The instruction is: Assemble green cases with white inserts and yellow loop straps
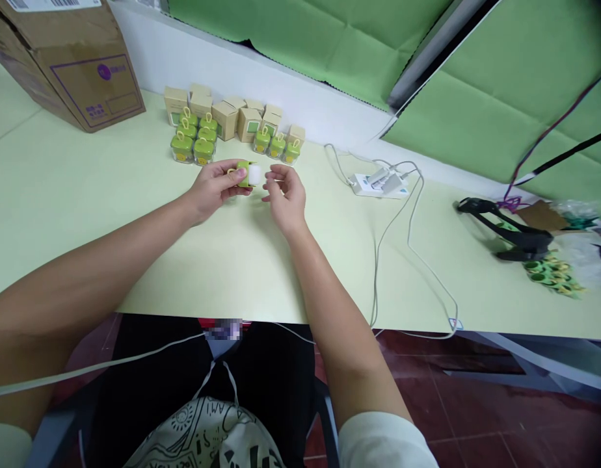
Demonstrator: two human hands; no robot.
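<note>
My left hand (218, 187) is closed on a small green lid (242, 174) with a yellow loop, turned on its side so that its white inner part (254, 174) points right. Just to the right, my right hand (285, 195) is held with its fingers curled and apart, holding nothing that I can see. Behind my left hand stand several small clear jars with green lids (203, 149). Another few green-lidded jars (276, 145) stand beyond my fingers, in front of small cardboard boxes (249, 123).
A large cardboard box (95, 91) stands at the back left. To the right lie a white power strip (378, 184) with plugs, and cables running over the front edge. Farther right are a black curved object (510, 227), a pile of green and yellow pieces (554, 273) and clear plastic bags (586, 257).
</note>
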